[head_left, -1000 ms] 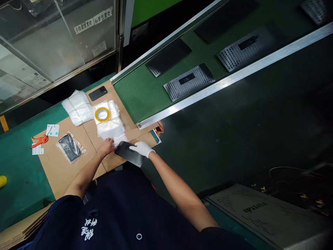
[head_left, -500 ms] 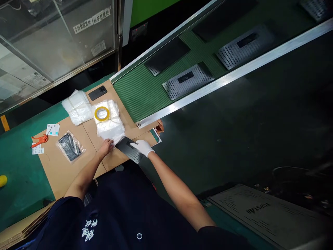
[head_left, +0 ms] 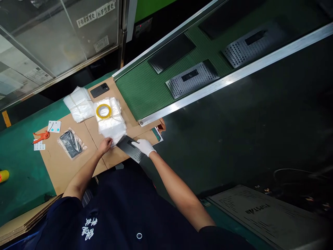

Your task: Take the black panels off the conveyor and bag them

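My right hand [head_left: 144, 147], in a white glove, grips a dark perforated plastic panel [head_left: 130, 149] by its near side, thumb on top. The panel is tilted, and its far left end is beside the mouth of the clear plastic bags. My bare left hand [head_left: 105, 146] is closed, pinching the near edge of the top clear plastic bag [head_left: 113, 131] on a banded stack. A roll of yellow tape [head_left: 103, 111] lies on that stack. Whether the panel's tip is inside the bag, I cannot tell.
A green conveyor [head_left: 132, 93] with several perforated panels slopes in from the upper right. On the cardboard [head_left: 91, 166] lie a bagged dark part [head_left: 70, 143] and a phone [head_left: 99, 90]. A second bag stack [head_left: 78, 104], orange cutters [head_left: 43, 136] and labels [head_left: 55, 126] are at left.
The view has shifted slightly. My left hand stays at the bag's edge, its fingers drawn more tightly together. My right hand still holds the panel in nearly the same place.
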Motion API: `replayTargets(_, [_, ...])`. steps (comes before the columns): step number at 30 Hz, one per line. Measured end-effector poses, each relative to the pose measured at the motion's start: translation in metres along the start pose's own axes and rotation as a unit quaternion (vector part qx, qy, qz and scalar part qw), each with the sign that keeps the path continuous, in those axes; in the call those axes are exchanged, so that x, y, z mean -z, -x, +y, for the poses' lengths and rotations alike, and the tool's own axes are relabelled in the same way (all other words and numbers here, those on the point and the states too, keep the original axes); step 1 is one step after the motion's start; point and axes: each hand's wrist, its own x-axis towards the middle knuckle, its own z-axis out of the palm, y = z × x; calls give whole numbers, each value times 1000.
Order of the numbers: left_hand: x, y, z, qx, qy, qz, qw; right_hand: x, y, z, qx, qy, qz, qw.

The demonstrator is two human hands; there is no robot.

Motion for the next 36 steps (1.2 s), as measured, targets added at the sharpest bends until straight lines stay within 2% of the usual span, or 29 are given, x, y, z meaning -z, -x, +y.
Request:
replayTargets(6, [4, 7, 7, 0, -9, 8, 1000, -1, 1, -13, -5, -15, 5, 1000])
replayTargets(12, [13, 16, 18, -46, -38, 32, 998, -2, 7, -26, -6, -25, 15, 1000])
replayTargets(15, [16, 19, 12, -78, -75, 22, 994, -2, 8, -27, -9, -36, 23, 999])
replayTargets(19, [11, 19, -7, -139, -169, -50, 975, -3, 7, -27, -12, -47, 31, 998])
replayTargets(21, [6, 18, -14, -151, -183, -64, 970, -5, 6, -27, -13, -51, 36, 998])
replayTargets(26, [-3, 18, -22, -148, -164, -53, 974, -12, 4, -28, -22, -53, 45, 997])
replayTargets(36, [0, 15, -19, -148, -105, -28, 983, -25, 8, -30, -68, -31, 64, 995])
